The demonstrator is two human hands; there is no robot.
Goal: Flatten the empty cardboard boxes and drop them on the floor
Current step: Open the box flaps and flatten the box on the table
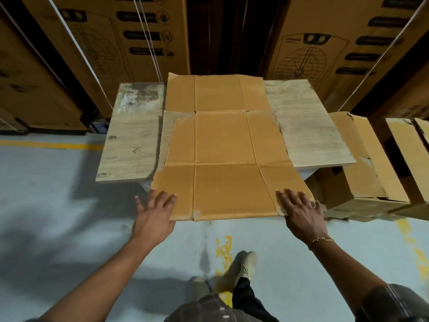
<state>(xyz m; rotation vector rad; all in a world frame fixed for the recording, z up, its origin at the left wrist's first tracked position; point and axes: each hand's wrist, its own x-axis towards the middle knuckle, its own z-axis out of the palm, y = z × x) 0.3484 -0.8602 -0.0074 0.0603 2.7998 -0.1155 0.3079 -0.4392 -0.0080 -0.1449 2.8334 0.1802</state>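
A flattened brown cardboard box (222, 145) lies spread across a worn wooden table (130, 135), its near flaps hanging over the table's front edge. My left hand (155, 214) rests with straight fingers on the near left corner of the cardboard. My right hand (299, 210) lies flat on the near right corner, fingers spread. Neither hand curls round the cardboard.
Open cardboard boxes (362, 173) stand on the floor to the right of the table. Tall printed cartons (111, 38) line the back on both sides, with a dark gap between. The grey floor (58, 205) has yellow lines. My feet (239, 270) are below the table's front.
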